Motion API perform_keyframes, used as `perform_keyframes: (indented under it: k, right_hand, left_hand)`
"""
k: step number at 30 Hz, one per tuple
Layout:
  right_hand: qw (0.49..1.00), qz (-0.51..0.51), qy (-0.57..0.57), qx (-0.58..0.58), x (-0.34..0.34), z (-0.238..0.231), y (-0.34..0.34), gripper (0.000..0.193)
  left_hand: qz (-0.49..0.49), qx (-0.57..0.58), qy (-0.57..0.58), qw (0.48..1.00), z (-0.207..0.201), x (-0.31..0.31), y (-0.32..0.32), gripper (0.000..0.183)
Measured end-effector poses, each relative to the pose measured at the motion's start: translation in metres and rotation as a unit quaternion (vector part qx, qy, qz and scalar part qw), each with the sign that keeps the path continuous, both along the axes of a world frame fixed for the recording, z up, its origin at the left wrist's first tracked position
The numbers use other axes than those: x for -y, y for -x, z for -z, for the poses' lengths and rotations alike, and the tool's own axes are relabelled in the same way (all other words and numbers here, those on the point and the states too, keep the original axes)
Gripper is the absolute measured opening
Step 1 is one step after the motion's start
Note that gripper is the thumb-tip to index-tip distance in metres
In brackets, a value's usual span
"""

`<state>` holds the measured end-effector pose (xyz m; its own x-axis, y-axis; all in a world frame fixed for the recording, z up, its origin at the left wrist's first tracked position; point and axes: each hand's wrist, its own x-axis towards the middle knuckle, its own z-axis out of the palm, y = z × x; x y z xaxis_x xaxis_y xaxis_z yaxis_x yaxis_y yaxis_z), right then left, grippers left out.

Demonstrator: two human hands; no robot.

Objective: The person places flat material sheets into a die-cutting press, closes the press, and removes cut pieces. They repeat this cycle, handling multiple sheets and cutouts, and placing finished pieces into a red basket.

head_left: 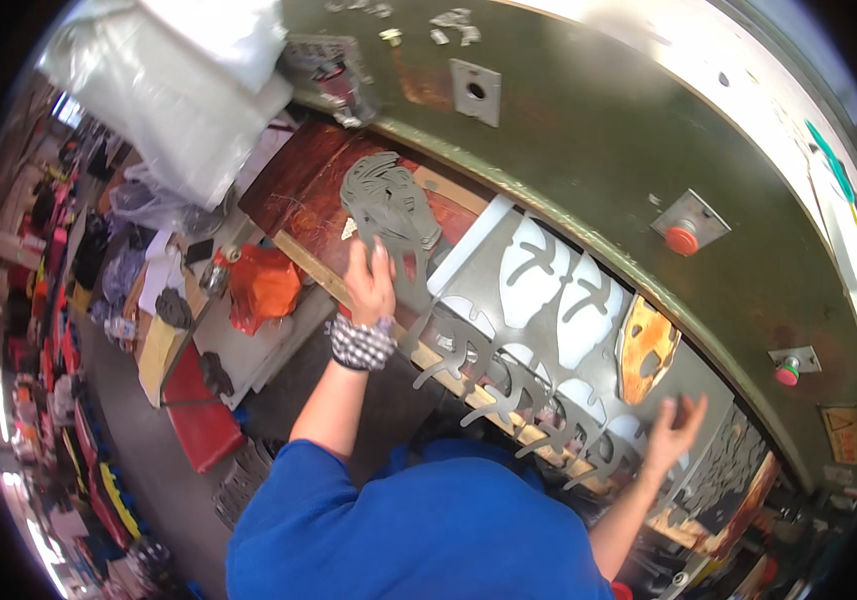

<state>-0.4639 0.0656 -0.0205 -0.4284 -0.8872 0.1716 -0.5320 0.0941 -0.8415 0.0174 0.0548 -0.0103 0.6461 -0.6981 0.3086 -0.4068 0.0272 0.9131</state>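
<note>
My left hand (371, 287) has its fingers stretched out beside the lower end of a pile of grey cut-out pieces (386, 195); whether it touches them I cannot tell. My right hand (673, 432) is raised with fingers spread, holding nothing, over the right part of a grey sheet (489, 290). White shows through foot-shaped openings in the sheet. Along its near side, thin curved grey strips (494, 400) reach over the table edge. A yellow-brown shaped block (635, 372), looking like a cutting die, lies on the sheet left of my right hand.
A green machine beam (569, 130) with a red button (682, 237) and a pinkish-red button (789, 372) runs behind the table. Grey scrap (724, 460) lies at the right end. Leftward are clear plastic bags (159, 90), an orange bag (264, 285) and a red board (199, 410).
</note>
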Motion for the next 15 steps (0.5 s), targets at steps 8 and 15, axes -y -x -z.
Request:
perform_keyframes:
  k: [8,15]
  right_hand:
    - [0.969,-0.055,-0.037,-0.239,0.016,0.009,-0.089,0.087]
    - [0.967,-0.093,-0.024,-0.238,0.016,0.023,-0.071,0.093]
  left_hand:
    - [-0.153,-0.016,-0.258,0.954,0.058,0.071,-0.085,0.036]
    - [-0.209,0.21,-0.287,0.911,0.085,0.038,-0.092,0.059]
